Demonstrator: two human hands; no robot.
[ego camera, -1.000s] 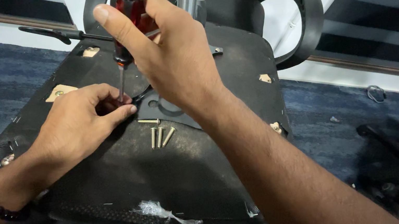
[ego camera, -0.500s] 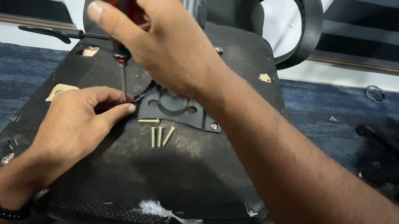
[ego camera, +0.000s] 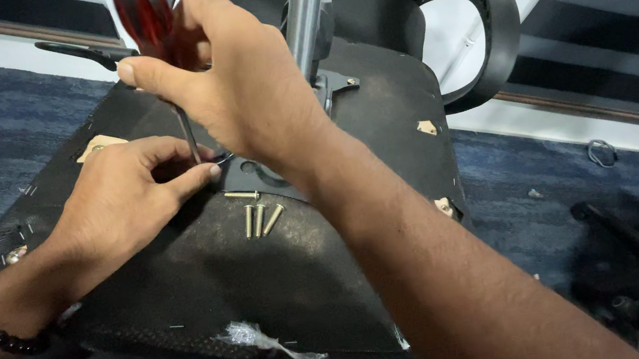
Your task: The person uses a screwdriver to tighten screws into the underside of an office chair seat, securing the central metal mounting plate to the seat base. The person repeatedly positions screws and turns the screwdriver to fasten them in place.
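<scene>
Chair seat (ego camera: 212, 305), black and turned underside up, filled the middle of the view, its metal post (ego camera: 306, 4) rising from the far half and a curved armrest (ego camera: 473, 21) beyond the far right edge. Over the seat's centre, the right hand (ego camera: 247, 89) was wrapped around a red-handled screwdriver (ego camera: 149, 28), shaft pointing down at the seat. Left of the shaft, the left hand (ego camera: 128, 199) lay on the seat, fingertips pinched together at the tip. Four loose screws (ego camera: 258, 218) lay just nearer on the seat.

light: even, indoor; shadows: soft; focus: sharp; blur: slight, edges
</scene>
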